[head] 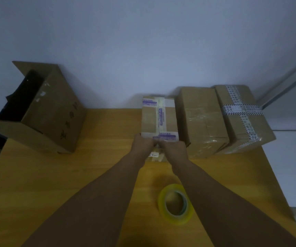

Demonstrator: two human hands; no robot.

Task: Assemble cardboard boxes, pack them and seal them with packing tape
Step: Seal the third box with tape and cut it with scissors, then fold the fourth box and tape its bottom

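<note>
Hands are meeting at the near top edge of the box, left hand beside right hand; its long axis is running toward the far wall. Fingers are hiding behind the knuckles, so each grip's state I cannot tell. The tape roll is lying on the worktop, near and right, nearer the right hand.

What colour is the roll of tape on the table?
The tape roll is translucent yellow; the head view shows it.
</note>
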